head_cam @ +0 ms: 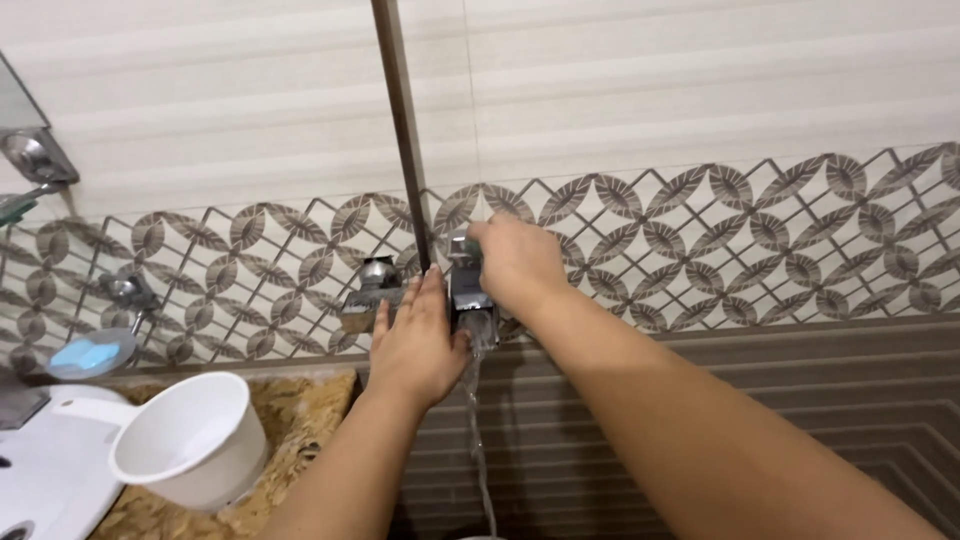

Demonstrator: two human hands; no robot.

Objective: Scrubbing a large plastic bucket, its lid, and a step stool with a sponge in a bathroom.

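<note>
Overhead, head view: left hand (415, 340) lies flat and open on the chrome wall tap (455, 300); right hand (515, 262) closes around its top knob (462, 245). Water (478, 430) streams down. Patterned tile wall (750, 230); white mug (190, 440) at the speckled surface's (300, 400) near edge.

left hand (415, 345) raised flat, fingers up; right hand (515, 262) curled, gripping

Single head-worn view, facing forward and slightly down at a tiled wall (700, 110) from close range; both forearms enter from the bottom edge. No second view shares the scene.
</note>
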